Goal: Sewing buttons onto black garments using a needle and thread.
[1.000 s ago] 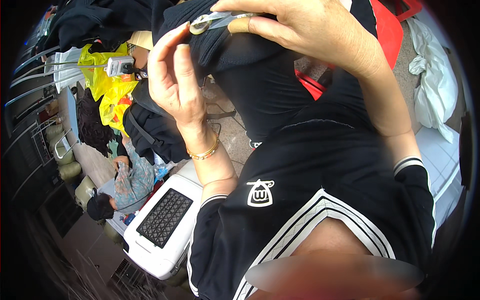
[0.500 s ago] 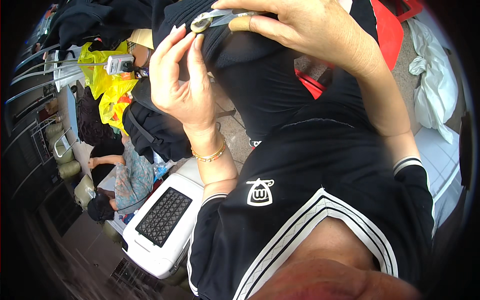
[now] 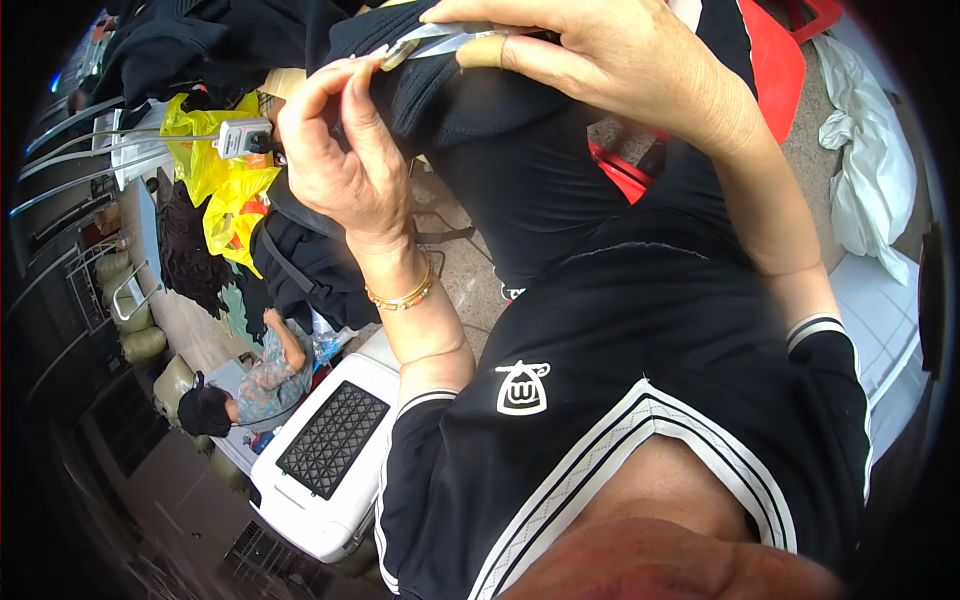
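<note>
At the top centre, my left hand (image 3: 350,160) pinches a small round button-like disc (image 3: 399,55) between thumb and fingertips. The disc is turned nearly edge-on, so its kind is hard to tell. From the right, my right hand (image 3: 640,75) is closed around small silver thread snips (image 3: 445,42), their blades pointing left at the disc. Whether the blades touch it I cannot tell. A tan wrap covers the tip of my right thumb. Below both hands, a dark ribbed knit garment (image 3: 400,110) lies over my lap.
At left are yellow plastic bags (image 3: 235,190), a white power socket (image 3: 245,137) with cables, and a black bag (image 3: 300,260). A white case with a dark mesh panel (image 3: 332,440) stands near a seated co-worker (image 3: 265,385). A red stool (image 3: 775,75) and white sack (image 3: 865,160) are at right.
My left hand has shifted slightly left, and the disc has tipped from face-on to nearly edge-on. My right hand stays almost still. The co-worker's arm has moved.
</note>
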The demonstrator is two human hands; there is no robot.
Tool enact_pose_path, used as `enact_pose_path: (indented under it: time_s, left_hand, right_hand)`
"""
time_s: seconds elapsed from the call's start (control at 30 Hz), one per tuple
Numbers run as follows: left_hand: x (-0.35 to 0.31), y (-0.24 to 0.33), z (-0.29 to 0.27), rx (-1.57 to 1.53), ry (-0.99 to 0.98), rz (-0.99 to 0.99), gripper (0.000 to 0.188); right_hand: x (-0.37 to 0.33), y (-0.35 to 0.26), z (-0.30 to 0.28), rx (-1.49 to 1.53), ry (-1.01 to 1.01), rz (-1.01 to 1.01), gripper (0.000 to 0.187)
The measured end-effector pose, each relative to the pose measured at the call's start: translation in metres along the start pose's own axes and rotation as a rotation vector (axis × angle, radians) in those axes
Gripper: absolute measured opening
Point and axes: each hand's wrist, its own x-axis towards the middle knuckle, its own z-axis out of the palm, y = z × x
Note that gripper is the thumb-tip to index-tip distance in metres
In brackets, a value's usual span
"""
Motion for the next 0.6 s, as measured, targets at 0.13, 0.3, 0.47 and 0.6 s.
enact_pose_path:
  time_s: [0.13,0.3,0.47,0.6]
  left_hand:
    - [0.003,0.005,0.003,-0.084,0.054,-0.073,0.009]
    - [0.014,0.008,-0.015,-0.152,0.228,-0.146,0.013]
    - [0.023,0.002,-0.056,-0.247,0.376,-0.199,0.015]
    - [0.016,0.005,-0.043,-0.096,0.297,-0.194,0.011]
  right_hand:
    - [0.000,-0.004,-0.004,-0.045,0.000,-0.005,0.025]
    - [-0.002,0.005,-0.002,-0.003,0.040,-0.008,0.026]
    - [-0.004,0.010,-0.004,0.019,0.041,-0.013,0.026]
    - [-0.006,0.009,0.000,0.050,0.066,-0.008,0.026]
